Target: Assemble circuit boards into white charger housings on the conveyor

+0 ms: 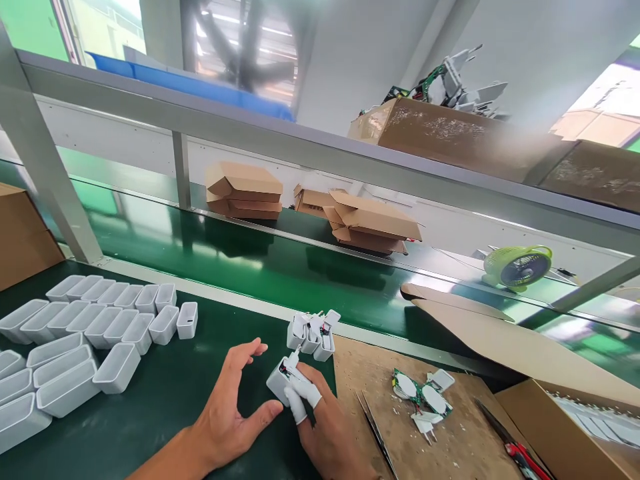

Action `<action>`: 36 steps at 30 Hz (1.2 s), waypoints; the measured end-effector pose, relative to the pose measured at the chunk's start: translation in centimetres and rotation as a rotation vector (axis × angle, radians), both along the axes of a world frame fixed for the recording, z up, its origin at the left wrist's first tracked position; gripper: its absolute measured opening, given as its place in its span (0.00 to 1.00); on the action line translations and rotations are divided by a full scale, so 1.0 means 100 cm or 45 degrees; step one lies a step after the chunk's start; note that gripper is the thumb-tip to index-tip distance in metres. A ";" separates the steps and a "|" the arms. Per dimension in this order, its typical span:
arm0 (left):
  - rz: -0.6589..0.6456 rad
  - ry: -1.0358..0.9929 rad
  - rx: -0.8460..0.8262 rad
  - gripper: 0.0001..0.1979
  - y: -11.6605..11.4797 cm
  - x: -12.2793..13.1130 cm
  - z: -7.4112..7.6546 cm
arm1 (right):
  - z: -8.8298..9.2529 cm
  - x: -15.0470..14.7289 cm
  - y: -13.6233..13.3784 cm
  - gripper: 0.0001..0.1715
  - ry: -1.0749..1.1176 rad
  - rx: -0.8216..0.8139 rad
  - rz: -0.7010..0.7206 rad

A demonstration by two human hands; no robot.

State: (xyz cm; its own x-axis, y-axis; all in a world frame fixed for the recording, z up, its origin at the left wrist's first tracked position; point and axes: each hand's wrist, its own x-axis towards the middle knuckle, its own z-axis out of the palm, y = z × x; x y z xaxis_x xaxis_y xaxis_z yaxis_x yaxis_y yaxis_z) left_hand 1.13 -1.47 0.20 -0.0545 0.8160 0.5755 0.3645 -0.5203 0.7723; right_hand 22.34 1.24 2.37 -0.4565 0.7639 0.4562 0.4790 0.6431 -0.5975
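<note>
My right hand (325, 417), with white covers on two fingertips, grips a white plastic charger housing (278, 383) that has a plug part and small inner parts showing at its open top. Beside it my left hand (235, 407) is open, its thumb and fingers apart and the thumb tip close to the housing. Just behind stand several white housings with plug parts (311, 337) in a cluster. At the left, several empty white housings (117, 368) are laid out in rows on the green mat.
On a brown board (380, 373) lie tweezers (376, 430), green circuit boards (423, 397) and red-handled pliers (515, 445). An open carton (565, 427) stands at the right. Cardboard boxes (370, 220) and a green fan (520, 267) sit beyond, under a shelf rail (320, 157).
</note>
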 end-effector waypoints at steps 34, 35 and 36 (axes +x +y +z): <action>-0.135 0.101 -0.637 0.45 0.017 0.006 -0.033 | -0.014 -0.001 -0.017 0.32 -0.075 -0.312 0.016; -0.127 0.087 -0.634 0.44 0.017 0.006 -0.034 | -0.013 -0.001 -0.019 0.33 -0.041 -0.320 -0.020; -0.128 0.065 -0.624 0.43 0.018 0.006 -0.034 | -0.012 -0.001 -0.021 0.33 -0.009 -0.333 -0.057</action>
